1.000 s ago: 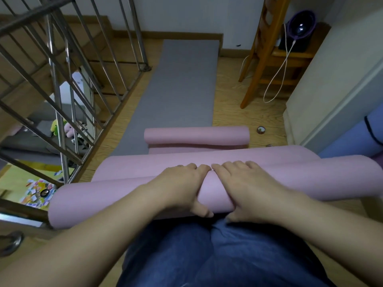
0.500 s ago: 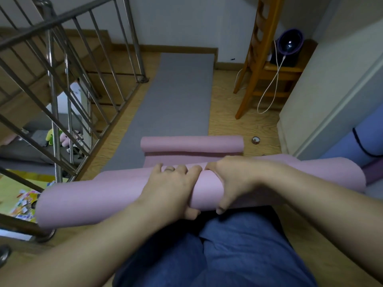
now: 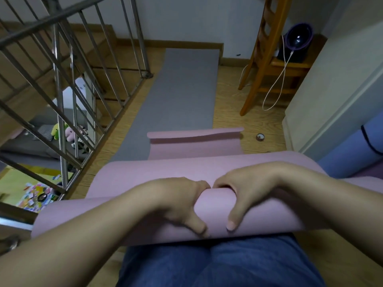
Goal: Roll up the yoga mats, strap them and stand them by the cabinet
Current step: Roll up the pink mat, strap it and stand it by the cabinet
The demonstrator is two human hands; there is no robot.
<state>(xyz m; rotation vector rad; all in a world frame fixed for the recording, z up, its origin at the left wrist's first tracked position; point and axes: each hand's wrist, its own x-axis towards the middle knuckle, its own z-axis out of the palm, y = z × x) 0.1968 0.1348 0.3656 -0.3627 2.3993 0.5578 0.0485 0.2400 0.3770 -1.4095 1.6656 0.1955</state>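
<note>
pink mat roll (image 3: 215,208) lay crosswise at the near end of the grey mat (image 3: 186,96), over the knees. left hand (image 3: 174,199) and right hand (image 3: 255,187) sat side by side on it, in line with the grey mat's centre. fingers curled over the top, thumbs on the near face, clamped on the roll. rolling well probably needed even pressure from both hands and flush edges, or it would cone.

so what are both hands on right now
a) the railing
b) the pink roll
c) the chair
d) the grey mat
b: the left hand and right hand both curl over the pink roll, side by side at its middle; the grey mat lies flat beyond, untouched.
</note>
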